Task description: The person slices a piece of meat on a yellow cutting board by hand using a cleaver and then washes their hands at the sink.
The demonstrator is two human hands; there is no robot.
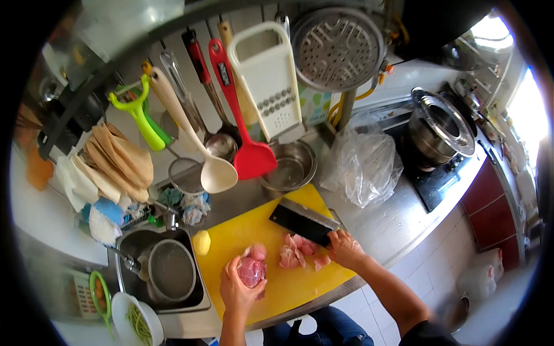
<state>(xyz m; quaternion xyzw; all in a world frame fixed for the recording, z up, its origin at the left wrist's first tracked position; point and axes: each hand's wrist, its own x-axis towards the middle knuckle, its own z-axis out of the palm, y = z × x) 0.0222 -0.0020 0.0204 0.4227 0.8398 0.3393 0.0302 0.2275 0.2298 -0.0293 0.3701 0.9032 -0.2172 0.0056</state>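
Observation:
A yellow cutting board [242, 225] lies on the counter. My left hand [239, 281] grips a piece of raw meat [252, 269] on the board. My right hand [346, 249] holds a cleaver [303, 220] by its handle end, the dark blade lying flat over the board's upper right part. Between the meat and my right hand sits a small pile of cut raw meat [294, 251], just below the blade. At the board's left edge is a peeled potato [201, 242].
Left of the board is a sink [199, 298] holding a metal pot [172, 270]; a white bowl of green beans [156, 322] stands below it. A steel bowl [289, 171] and plastic bag [363, 162] sit behind. Utensils hang above. At right, a steel pot [433, 138] stands on the stove.

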